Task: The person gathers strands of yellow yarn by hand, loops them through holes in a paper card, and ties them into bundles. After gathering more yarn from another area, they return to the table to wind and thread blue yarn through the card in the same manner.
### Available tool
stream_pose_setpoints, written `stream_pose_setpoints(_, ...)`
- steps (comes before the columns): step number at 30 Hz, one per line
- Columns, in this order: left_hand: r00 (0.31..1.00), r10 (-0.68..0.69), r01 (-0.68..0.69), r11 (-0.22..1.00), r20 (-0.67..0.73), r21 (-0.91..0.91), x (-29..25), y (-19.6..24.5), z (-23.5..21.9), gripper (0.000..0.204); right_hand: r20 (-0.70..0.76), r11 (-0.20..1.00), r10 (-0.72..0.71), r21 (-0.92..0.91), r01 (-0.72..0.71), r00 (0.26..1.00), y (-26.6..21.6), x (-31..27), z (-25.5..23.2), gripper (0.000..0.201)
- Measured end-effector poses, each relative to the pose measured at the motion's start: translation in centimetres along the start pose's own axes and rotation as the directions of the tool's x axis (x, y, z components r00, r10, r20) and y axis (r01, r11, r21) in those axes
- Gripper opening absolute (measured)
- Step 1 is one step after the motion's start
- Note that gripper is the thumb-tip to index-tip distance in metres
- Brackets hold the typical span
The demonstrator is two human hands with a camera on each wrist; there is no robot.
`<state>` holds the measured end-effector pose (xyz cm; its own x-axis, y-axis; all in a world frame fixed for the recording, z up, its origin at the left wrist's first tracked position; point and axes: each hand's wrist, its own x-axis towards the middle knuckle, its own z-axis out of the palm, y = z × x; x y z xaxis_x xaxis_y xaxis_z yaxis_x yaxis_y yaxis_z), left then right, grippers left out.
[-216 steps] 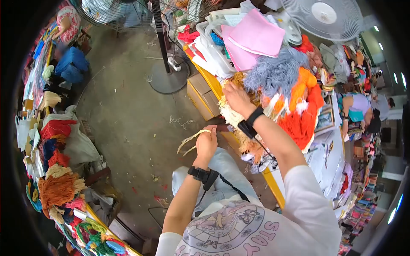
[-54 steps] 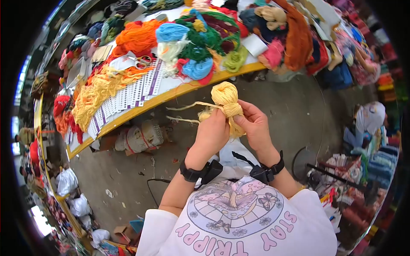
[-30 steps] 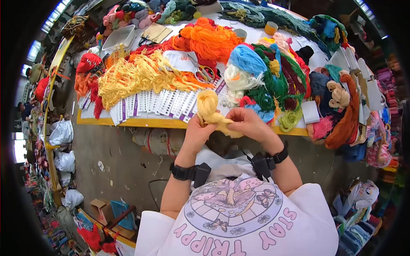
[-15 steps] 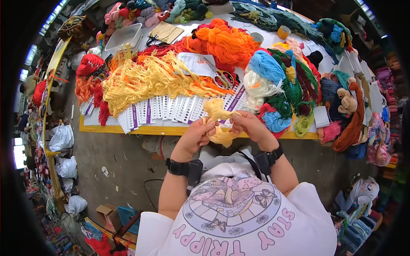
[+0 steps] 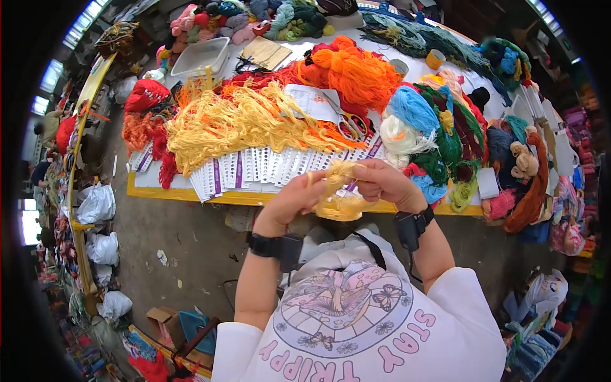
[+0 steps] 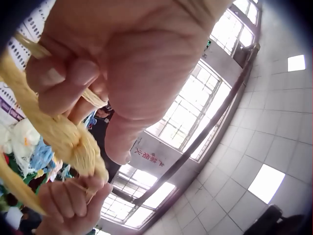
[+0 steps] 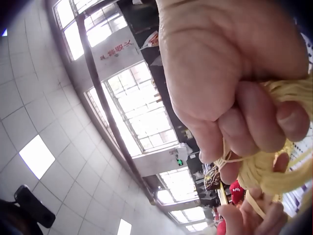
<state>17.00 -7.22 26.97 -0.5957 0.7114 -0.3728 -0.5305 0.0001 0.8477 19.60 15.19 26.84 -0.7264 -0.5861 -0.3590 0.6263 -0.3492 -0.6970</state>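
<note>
Both hands hold a small pale-yellow skein of yarn [image 5: 344, 208] in front of the chest, at the table's near edge. The right hand [image 5: 389, 183] pinches the skein's bunched upper part between thumb and curled fingers; its grip also shows in the right wrist view, with yarn [image 7: 264, 171] below the fingers. The left hand [image 5: 294, 198] has a loose yarn strand [image 6: 95, 99] running through its curled fingers, beside the skein's twisted middle [image 6: 80, 149]. In the left wrist view the right hand [image 6: 68, 203] grips the skein's far end.
On the yellow-edged table [image 5: 267, 197] lie a heap of yellow yarn [image 5: 223, 124], orange yarn [image 5: 356, 70], scissors [image 5: 351, 126] and punched cards [image 5: 254, 167]. Blue and white skeins [image 5: 407, 127] sit right, a plastic tray [image 5: 200, 57] back left.
The person has turned from another yarn-covered table to this one. The right hand, earlier in a yarn pile, now holds the skein with the left. Lately the hands shifted slightly, the skein turning between them.
</note>
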Motion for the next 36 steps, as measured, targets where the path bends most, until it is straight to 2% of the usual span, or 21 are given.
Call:
stream_pose_setpoints(1, 0.996, -0.082, 0.084, 0.988, -0.017, 0.129, 0.2, 0.9, 0.5, 0.032, 0.024, 1.0, -0.016, -0.025, 0.017, 1.0, 0.0, 0.5, 0.5, 0.027)
stream_pose_setpoints(3, 0.992, -0.1, 0.113, 0.978, -0.082, 0.176, 0.0, 0.8, 0.4, 0.032, 0.013, 0.996, -0.066, -0.064, 0.066, 0.998, 0.0, 1.2, 0.4, 0.028)
stream_pose_setpoints(6, 0.988, -0.12, 0.143, 0.947, -0.095, 0.289, -1.4, 0.8, -0.3, 0.029, -0.155, 0.973, -0.07, -0.227, 0.033, 0.986, -0.5, 0.9, -1.8, 0.027)
stream_pose_setpoints(8, 0.996, -0.083, 0.093, 0.902, -0.041, 0.421, -3.2, -0.1, -2.6, 0.028, -0.338, 0.928, -0.233, -0.357, 0.105, 0.912, -1.3, 0.1, -2.9, 0.024)
stream_pose_setpoints(9, 0.992, -0.107, 0.123, 0.915, -0.064, 0.384, -4.7, 0.1, -3.8, 0.029, -0.334, 0.974, -0.217, -0.135, 0.182, 0.917, -2.1, -1.0, -4.9, 0.021)
stream_pose_setpoints(10, 0.988, -0.127, 0.15, 0.925, -0.086, 0.348, -6.3, 0.5, -5.1, 0.029, -0.339, 0.963, -0.267, -0.078, 0.256, 0.902, -2.9, -2.2, -6.5, 0.021)
stream_pose_setpoints(12, 0.985, -0.111, 0.15, 0.928, -0.132, 0.341, -7.8, 1.5, -6.1, 0.03, -0.373, 0.911, -0.398, -0.267, 0.314, 0.838, -4.1, -3.1, -5.8, 0.025)
stream_pose_setpoints(14, 0.984, -0.041, 0.107, 0.915, -0.173, 0.389, -8.9, 2.8, -6.1, 0.03, -0.232, 0.775, -0.447, -0.583, 0.245, 0.864, -5.9, -3.8, -2.1, 0.025)
stream_pose_setpoints(15, 0.978, -0.025, 0.114, 0.895, -0.206, 0.431, -8.9, 4.1, -4.8, 0.032, -0.116, 0.772, -0.347, -0.598, 0.213, 0.931, -7.5, -4.2, 0.6, 0.024)
stream_pose_setpoints(17, 0.973, 0.122, -0.033, 0.913, -0.195, 0.406, -7.8, 4.0, -4.5, 0.033, 0.107, 0.75, -0.12, -0.642, 0.161, 0.987, -10.4, -4.5, 6.5, 0.023)
stream_pose_setpoints(20, 0.946, 0.276, -0.211, 0.924, -0.172, 0.319, -5.5, 3.5, -4.3, 0.036, 0.354, 0.341, -0.057, -0.872, 0.352, 0.933, -12.4, -1.1, 10.8, 0.025)
stream_pose_setpoints(22, 0.921, 0.373, -0.352, 0.921, -0.117, 0.165, -3.9, 2.6, -3.1, 0.038, 0.386, 0.321, -0.024, -0.871, 0.373, 0.922, -13.4, 1.8, 11.8, 0.027)
stream_pose_setpoints(24, 0.937, 0.348, -0.347, 0.937, -0.026, 0.027, -3.0, 1.4, -2.8, 0.042, 0.32, 0.3, -0.111, -0.892, 0.338, 0.941, -14.6, 3.1, 13.0, 0.027)
stream_pose_setpoints(26, 0.929, 0.362, -0.358, 0.932, 0.072, -0.062, -3.4, 1.2, -2.1, 0.044, 0.32, 0.27, -0.261, -0.881, 0.388, 0.91, -15.4, 4.0, 13.0, 0.029)
stream_pose_setpoints(27, 0.927, 0.375, -0.369, 0.922, 0.032, -0.116, -3.5, 1.0, -2.2, 0.042, 0.29, 0.33, -0.206, -0.879, 0.345, 0.935, -15.9, 4.1, 13.0, 0.029)
stream_pose_setpoints(28, 0.903, 0.419, -0.423, 0.906, -0.097, -0.028, -3.4, 0.8, -2.6, 0.042, 0.261, 0.389, -0.149, -0.871, 0.299, 0.954, -16.1, 4.1, 13.0, 0.03)
stream_pose_setpoints(30, 0.788, 0.518, -0.493, 0.855, -0.333, 0.162, -3.1, 0.7, -3.2, 0.041, 0.394, 0.224, -0.05, -0.891, 0.395, 0.918, -15.7, 3.7, 14.1, 0.031)
stream_pose_setpoints(31, 0.735, 0.526, -0.509, 0.845, -0.429, 0.164, -3.1, 0.8, -3.2, 0.04, 0.45, 0.143, 0.01, -0.884, 0.444, 0.893, -15.5, 3.5, 14.9, 0.031)
stream_pose_setpoints(34, 0.539, 0.503, -0.541, 0.822, -0.676, 0.18, -3.3, 1.0, -2.8, 0.038, 0.441, 0.185, 0.078, -0.888, 0.422, 0.894, -15.0, 3.4, 16.3, 0.029)
stream_pose_setpoints(35, 0.458, 0.563, -0.591, 0.771, -0.688, 0.237, -2.9, 0.5, -4.2, 0.038, 0.413, 0.217, 0.054, -0.894, 0.393, 0.909, -15.1, 3.2, 16.3, 0.031)
stream_pose_setpoints(36, 0.562, 0.58, -0.585, 0.783, -0.59, 0.211, -3.1, 0.9, -3.8, 0.04, 0.432, 0.216, 0.01, -0.882, 0.42, 0.902, -15.1, 3.2, 16.2, 0.031)
